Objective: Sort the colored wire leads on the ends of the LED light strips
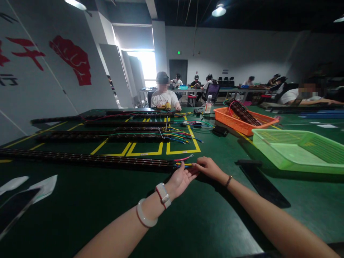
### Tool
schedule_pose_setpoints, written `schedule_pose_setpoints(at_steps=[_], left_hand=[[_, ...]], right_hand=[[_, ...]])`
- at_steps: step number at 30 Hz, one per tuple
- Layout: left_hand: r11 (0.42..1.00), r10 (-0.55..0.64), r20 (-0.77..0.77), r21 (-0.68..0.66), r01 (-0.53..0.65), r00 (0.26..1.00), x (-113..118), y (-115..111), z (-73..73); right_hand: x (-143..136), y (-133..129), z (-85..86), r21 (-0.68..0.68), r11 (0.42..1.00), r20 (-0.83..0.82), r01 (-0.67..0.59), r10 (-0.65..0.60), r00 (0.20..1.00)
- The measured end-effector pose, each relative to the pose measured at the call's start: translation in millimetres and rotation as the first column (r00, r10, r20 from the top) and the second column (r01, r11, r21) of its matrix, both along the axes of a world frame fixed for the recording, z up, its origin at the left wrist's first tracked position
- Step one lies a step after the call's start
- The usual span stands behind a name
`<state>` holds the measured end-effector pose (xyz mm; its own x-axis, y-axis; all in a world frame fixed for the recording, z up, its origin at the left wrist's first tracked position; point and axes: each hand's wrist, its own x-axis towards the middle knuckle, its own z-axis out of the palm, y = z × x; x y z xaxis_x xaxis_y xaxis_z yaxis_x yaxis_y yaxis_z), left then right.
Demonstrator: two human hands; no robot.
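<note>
A long bundle of dark strips (107, 157) lies across the green table, with short coloured wires coming out of its right end. One yellow wire (185, 164) there runs between both hands. My left hand (181, 179) is palm up, its thumb over the wire and its fingers beneath, closed lightly on it. At the wire's tip, my right hand (211, 167) pinches with thumb and forefinger; the tip itself is hidden. A red wire (184, 158) with a metal ring end lies just behind the fingers, touching neither hand.
More strip bundles (102, 137) with coloured wires lie behind, over yellow tape lines. To the right are a green basket (298, 168), an orange basket (223, 120) holding strips, and a flat black piece (264, 184). A phone (18, 208) lies at left. A person (163, 96) sits opposite.
</note>
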<state>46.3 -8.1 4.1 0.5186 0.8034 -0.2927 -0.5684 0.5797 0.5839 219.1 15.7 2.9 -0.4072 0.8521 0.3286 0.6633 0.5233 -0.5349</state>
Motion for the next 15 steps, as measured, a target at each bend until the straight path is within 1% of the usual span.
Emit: schedule_pose_setpoints(at_steps=[3, 7, 15], left_hand=[[1.0, -0.021, -0.012, 0.013, 0.021, 1.0, -1.5, -0.6, 1.1], [1.0, 0.007, -0.051, 0.018, -0.006, 0.999, -3.4, -3.8, 4.3], [0.999, 0.033, -0.137, 0.008, -0.032, 0.99, -4.3, -11.3, 11.7]], right_hand=[[-1.0, 1.6, -2.4, -0.043, 0.999, -0.039, 0.032, -0.033, 0.999], [-1.3, 4.5, -5.3, -0.055, 0.992, -0.081, 0.115, -0.119, 0.99], [-4.3, 18.0, -6.7, -0.025, 0.982, -0.027, 0.186, -0.187, 0.982]])
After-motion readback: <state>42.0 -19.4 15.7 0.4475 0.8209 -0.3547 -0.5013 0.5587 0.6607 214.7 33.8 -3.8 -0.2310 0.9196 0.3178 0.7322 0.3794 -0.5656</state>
